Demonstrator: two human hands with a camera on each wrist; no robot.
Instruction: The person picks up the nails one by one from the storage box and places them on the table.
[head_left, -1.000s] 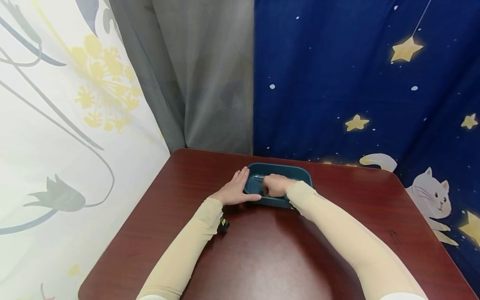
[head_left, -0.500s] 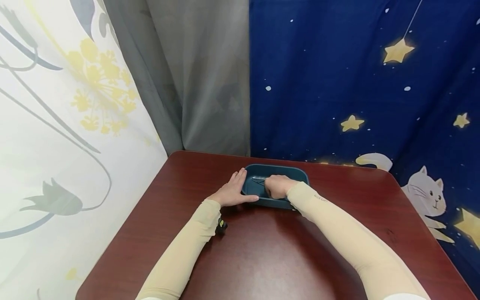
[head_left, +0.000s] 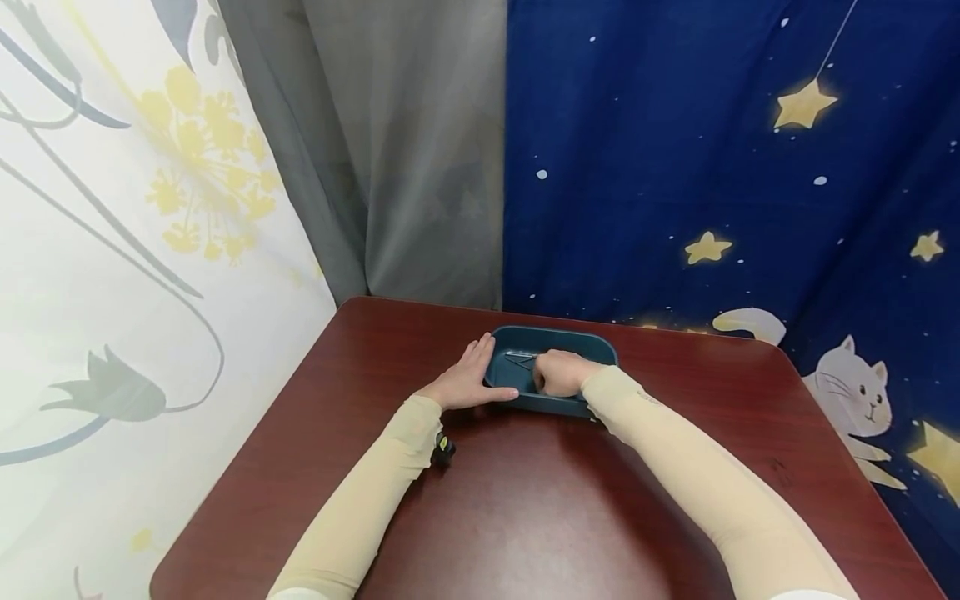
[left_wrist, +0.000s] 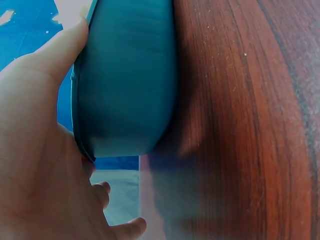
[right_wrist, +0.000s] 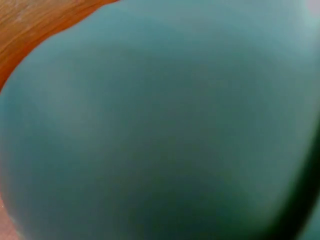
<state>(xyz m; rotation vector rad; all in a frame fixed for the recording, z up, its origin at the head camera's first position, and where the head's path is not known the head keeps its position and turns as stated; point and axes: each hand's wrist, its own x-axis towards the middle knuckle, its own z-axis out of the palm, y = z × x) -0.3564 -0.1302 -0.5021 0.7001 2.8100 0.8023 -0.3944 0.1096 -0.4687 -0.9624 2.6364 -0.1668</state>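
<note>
Thin rods [head_left: 519,356] lie roughly left-to-right in the box [head_left: 551,406] at frame centre, just left of the nearer, curled right hand [head_left: 561,372]; whether it pinches them, I cannot tell. The left hand [head_left: 468,379] is spread against the box's left end.

You can read no words or numbers here: the small dark print [head_left: 648,398] on your right sleeve [head_left: 697,462], near the cuff [head_left: 604,393], is too blurred to make out.
</note>
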